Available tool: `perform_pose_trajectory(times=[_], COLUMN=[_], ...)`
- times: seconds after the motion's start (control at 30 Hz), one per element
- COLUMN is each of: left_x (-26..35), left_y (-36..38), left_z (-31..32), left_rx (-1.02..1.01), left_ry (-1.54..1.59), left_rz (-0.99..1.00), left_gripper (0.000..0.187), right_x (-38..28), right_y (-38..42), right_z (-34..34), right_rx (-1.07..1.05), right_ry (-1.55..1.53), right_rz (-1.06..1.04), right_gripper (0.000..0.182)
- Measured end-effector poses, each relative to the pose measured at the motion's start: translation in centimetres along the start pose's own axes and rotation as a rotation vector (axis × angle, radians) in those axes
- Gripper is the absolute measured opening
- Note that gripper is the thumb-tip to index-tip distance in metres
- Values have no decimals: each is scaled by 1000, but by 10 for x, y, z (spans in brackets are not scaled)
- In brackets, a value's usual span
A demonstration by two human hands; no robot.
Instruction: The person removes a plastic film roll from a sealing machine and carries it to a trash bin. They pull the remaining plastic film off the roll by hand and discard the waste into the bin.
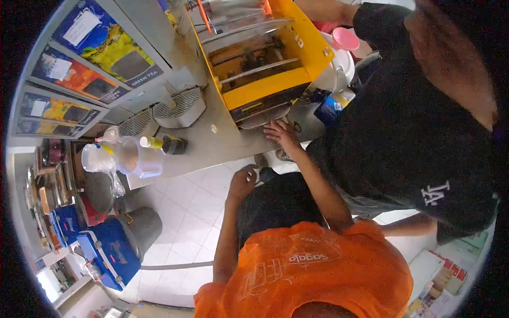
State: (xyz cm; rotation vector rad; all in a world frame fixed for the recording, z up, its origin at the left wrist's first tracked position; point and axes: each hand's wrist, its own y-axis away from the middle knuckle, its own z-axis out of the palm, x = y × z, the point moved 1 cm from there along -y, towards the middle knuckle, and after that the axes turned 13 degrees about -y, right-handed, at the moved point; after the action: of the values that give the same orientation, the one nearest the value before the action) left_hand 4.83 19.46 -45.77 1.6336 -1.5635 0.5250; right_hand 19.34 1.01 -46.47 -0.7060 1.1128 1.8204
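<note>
My right hand [283, 137] is stretched out at the metal counter [214, 143], its fingers spread and empty. Its fingertips reach the front lip of a yellow-framed machine [265, 90] with clear panels and dark parts inside. A curved metal tray [263, 117] juts from the machine's base, right beside those fingers. Lower down, my left hand [244, 183] hangs in front of the counter edge near my dark trousers [278, 201]. Its fingers are loosely curled, a gap shows at the thumb, and nothing is visible in it.
Close on my right stands a person in a black shirt [392, 127], near a blue packet [333, 108]. Clear plastic containers [140, 159] and a yellow-capped bottle [172, 144] sit at the counter's left end. A grey bin [142, 230] and blue cooler box [108, 253] stand on the floor.
</note>
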Motion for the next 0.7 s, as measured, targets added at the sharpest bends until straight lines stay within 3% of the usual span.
perform_pose_trajectory(times=[0.13,0.2,0.27,0.43,0.7], left_x=[-21,-28,-40,-72,-103], left_y=[37,67,103,173,191], left_z=[13,7,8,-3,-12], left_rx=[-30,-62,-80,-122,-85], left_ry=[-44,-48,-47,-44,-76], left_rz=[105,97,79,-79,-13], left_gripper=[24,24,24,19,23], right_x=[16,33,30,20,19], right_y=[-13,-26,-19,-11,-9], right_z=[14,3,15,32,30], right_rx=[103,1,64,95,82], right_ry=[-562,-538,-568,-592,-590], right_rz=[-72,-153,-162,-235,-206], right_gripper=[54,52,41,33,29])
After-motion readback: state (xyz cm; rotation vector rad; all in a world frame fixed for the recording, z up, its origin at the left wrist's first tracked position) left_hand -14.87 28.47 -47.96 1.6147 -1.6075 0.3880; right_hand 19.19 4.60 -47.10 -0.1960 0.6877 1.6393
